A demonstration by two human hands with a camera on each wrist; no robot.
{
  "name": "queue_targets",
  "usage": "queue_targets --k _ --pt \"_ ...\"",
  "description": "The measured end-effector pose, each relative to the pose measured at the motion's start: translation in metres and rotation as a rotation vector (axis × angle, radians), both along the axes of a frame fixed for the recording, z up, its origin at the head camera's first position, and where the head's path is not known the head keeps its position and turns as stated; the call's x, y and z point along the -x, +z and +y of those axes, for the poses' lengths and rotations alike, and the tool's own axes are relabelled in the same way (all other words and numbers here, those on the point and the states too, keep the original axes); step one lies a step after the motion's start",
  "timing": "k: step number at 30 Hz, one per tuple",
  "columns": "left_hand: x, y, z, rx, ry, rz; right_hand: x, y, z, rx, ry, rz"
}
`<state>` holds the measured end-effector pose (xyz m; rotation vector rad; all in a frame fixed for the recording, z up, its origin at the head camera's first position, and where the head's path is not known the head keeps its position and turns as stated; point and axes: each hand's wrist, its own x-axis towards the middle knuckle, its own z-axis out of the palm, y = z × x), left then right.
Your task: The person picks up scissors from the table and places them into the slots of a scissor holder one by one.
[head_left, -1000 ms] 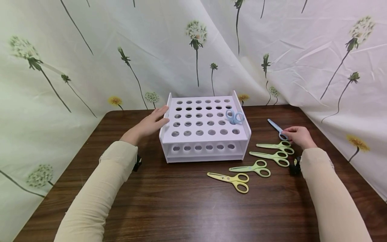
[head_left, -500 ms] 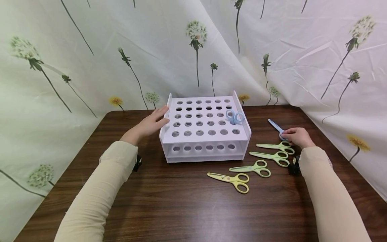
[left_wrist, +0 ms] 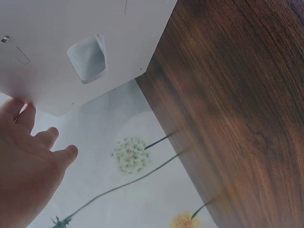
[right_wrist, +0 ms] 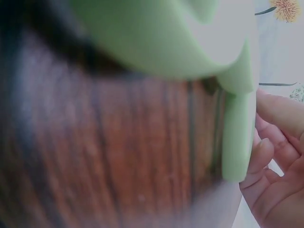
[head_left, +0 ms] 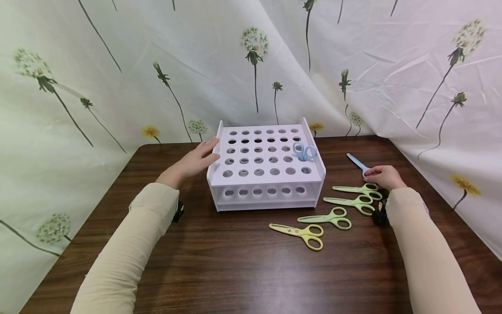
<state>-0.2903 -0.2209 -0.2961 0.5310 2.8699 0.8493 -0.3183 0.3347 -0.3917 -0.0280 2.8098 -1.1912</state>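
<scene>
We log the blue scissors on the surface, right of the rack, long axis running far-left to near-right. Right hand, the nearer, pinches their handle end; left hand, fingers relaxed, touches the rack's left wall.

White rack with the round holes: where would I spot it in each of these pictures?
Head: the white rack stands near the centre.
Left wrist: its side panel, with a cut-out opening, fills the upper left.
Right wrist: I can't make it out; a green scissors handle crowds the top.
Shared landmark: the brown wooden table shows in all three.
</scene>
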Motion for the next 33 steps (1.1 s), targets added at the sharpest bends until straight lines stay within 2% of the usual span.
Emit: queue_targets --k 6,13,17,27,33 --pt "0.0 -0.001 0.0 -0.012 0.008 -0.009 -0.002 0.001 -0.002 0.017 0.005 -0.008" --pt "-0.002 -0.003 0.001 0.005 0.017 -0.021 -0.003 -0.001 0.001 0.018 -0.018 0.024" --pt "-0.001 -0.002 0.0 0.009 0.014 -0.017 -0.004 0.001 0.0 0.063 -0.052 0.049" --pt "0.0 -0.001 0.0 -0.01 0.011 -0.018 -0.006 0.009 0.005 0.26 -0.129 0.145" --pt "0.0 -0.002 0.0 -0.009 0.012 -0.016 -0.008 0.021 0.006 0.298 -0.134 0.158"
